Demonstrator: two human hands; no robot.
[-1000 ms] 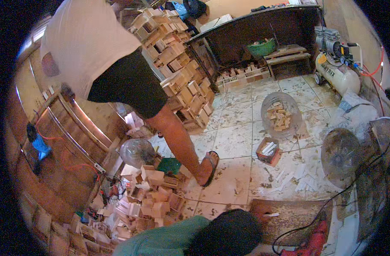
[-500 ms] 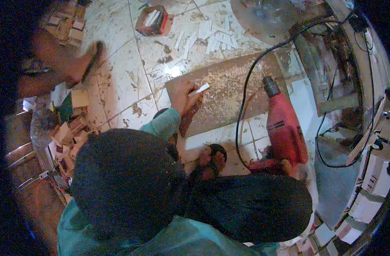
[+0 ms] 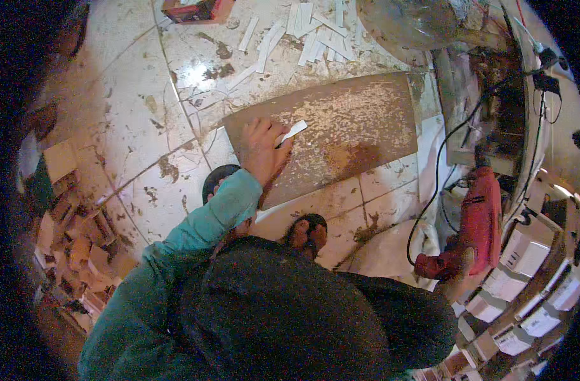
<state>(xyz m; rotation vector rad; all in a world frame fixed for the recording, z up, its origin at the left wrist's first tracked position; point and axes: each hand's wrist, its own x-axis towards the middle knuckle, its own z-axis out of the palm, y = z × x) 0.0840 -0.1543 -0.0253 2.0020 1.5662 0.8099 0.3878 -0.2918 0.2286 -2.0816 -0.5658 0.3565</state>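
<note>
My left hand [image 3: 262, 150], at the end of a teal sleeve, rests over the left part of a brown board [image 3: 372, 143] on the floor. Its fingers are closed on a short white strip [image 3: 296, 130], whose far end sticks out over the board. Pale shavings and crumbs cover much of the board. Off to the right, my right hand [image 3: 456, 282] grips the handle of a red power drill [image 3: 481, 216], which points away from me, beside the board. The drill's tip is lost against the dark clutter there.
More loose white strips [image 3: 315, 38] lie beyond the board, near a red box [image 3: 198, 9]. A black cable [image 3: 440, 168] loops from the drill to the right. Wooden blocks [image 3: 80, 247] heap at the left; white cartons [image 3: 525, 244] line the right. My feet [image 3: 307, 233] are close to the board.
The drill has swung right, away from above the board, with my right hand on it. My left hand stays on the board with the strip. The person's arm at the left has mostly left view.
</note>
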